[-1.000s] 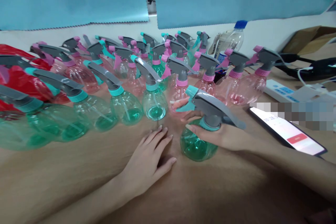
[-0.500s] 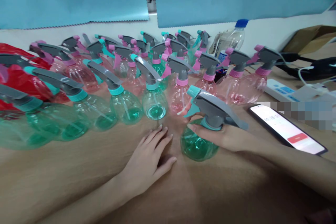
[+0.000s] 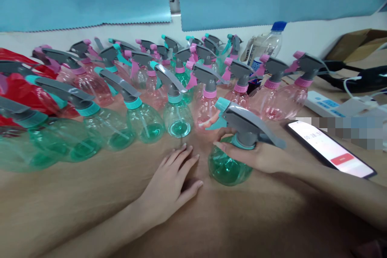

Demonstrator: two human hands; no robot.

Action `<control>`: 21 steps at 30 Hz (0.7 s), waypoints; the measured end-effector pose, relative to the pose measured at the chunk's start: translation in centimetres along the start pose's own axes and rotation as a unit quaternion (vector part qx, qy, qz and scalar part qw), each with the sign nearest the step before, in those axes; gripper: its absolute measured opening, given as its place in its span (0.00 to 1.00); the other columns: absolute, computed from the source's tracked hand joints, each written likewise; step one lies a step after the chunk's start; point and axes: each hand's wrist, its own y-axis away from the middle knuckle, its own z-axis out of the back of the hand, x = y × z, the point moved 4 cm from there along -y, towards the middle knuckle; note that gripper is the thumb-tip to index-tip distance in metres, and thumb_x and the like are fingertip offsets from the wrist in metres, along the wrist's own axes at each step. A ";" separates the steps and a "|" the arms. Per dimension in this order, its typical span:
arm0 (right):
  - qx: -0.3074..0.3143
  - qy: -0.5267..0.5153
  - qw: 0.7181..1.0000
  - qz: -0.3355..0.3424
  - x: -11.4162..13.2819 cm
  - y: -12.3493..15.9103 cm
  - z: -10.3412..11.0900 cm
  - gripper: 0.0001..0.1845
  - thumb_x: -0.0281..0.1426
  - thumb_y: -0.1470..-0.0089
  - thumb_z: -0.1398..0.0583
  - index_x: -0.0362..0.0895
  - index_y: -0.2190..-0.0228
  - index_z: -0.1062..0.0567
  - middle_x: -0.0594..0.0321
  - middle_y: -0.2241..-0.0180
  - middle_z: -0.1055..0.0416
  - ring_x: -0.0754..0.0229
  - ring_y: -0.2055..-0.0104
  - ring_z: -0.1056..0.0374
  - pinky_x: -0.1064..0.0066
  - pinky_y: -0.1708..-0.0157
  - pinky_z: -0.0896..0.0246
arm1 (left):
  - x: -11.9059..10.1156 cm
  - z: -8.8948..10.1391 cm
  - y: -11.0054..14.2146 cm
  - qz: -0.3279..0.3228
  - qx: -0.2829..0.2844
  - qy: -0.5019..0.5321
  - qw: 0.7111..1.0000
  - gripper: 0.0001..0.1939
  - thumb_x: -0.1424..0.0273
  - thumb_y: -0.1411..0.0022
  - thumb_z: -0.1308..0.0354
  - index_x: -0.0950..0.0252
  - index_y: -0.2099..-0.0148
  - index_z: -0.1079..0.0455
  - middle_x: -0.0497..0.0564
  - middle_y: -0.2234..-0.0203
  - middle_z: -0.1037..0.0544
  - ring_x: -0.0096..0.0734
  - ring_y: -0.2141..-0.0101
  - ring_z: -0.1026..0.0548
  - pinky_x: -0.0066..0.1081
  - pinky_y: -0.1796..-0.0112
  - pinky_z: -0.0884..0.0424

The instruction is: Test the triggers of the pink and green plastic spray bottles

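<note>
My right hand (image 3: 256, 153) is closed around the neck of a green spray bottle (image 3: 229, 167) with a grey and teal trigger head. The bottle stands upright on the wooden table (image 3: 242, 217), its nozzle turned to the left. Part of my fingers is hidden behind the bottle. My left hand (image 3: 172, 179) lies flat on the table, fingers spread, holding nothing, a little left of that bottle. Just beyond its fingertips stands another green spray bottle (image 3: 178, 119). A pink spray bottle (image 3: 208, 109) is close behind the one I hold.
Several more green and pink spray bottles stand in rows to the left and back. A phone (image 3: 329, 149) showing a timer lies at the right, near a white power strip (image 3: 323, 102). Behind are a blue-capped bottle (image 3: 272, 42), a cardboard box (image 3: 353, 48) and a red bag (image 3: 30, 92).
Almost nothing differs. The fingers of my right hand at the trigger have shifted slightly; the bottle stays in place, and my left hand rests where it was.
</note>
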 end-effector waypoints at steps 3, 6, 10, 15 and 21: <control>0.013 -0.031 0.999 0.002 -0.3 0.1 -0.2 0.16 0.23 0.49 0.43 0.52 0.59 0.31 0.69 0.60 0.26 0.62 0.61 0.27 0.72 0.60 0.28 | 0.0 0.0 0.0 0.001 0.003 0.000 1.000 0.27 0.57 0.34 0.49 0.65 0.38 0.42 0.59 0.39 0.40 0.48 0.39 0.43 0.50 0.44 0.43; 0.014 -0.052 0.999 -0.006 -0.3 0.2 -0.4 0.22 0.25 0.48 0.43 0.50 0.51 0.33 0.65 0.55 0.26 0.61 0.59 0.26 0.70 0.58 0.27 | -0.1 0.0 0.0 0.001 0.001 -0.002 1.000 0.26 0.57 0.34 0.49 0.65 0.38 0.42 0.59 0.39 0.40 0.48 0.40 0.42 0.50 0.44 0.42; 0.010 -0.047 0.999 -0.013 -0.5 0.2 -0.5 0.25 0.26 0.48 0.42 0.50 0.47 0.35 0.64 0.53 0.26 0.59 0.57 0.26 0.68 0.58 0.27 | -0.1 0.0 -0.1 -0.005 -0.004 -0.004 1.000 0.27 0.57 0.33 0.49 0.65 0.38 0.42 0.59 0.39 0.40 0.47 0.39 0.43 0.49 0.44 0.43; 0.009 -0.037 0.999 -0.002 -1.3 0.3 -0.4 0.28 0.29 0.46 0.41 0.52 0.45 0.39 0.64 0.51 0.28 0.58 0.54 0.27 0.67 0.55 0.28 | -0.1 0.0 -0.1 -0.001 0.002 -0.009 1.000 0.27 0.57 0.33 0.49 0.66 0.38 0.43 0.59 0.39 0.39 0.47 0.39 0.43 0.50 0.44 0.42; 0.009 -0.028 1.000 0.012 -1.2 0.3 -0.5 0.26 0.29 0.46 0.42 0.52 0.45 0.37 0.64 0.55 0.26 0.59 0.56 0.27 0.67 0.57 0.28 | 0.0 0.0 0.1 -0.002 -0.005 -0.009 1.000 0.27 0.57 0.34 0.49 0.65 0.38 0.42 0.59 0.39 0.40 0.47 0.39 0.43 0.49 0.44 0.42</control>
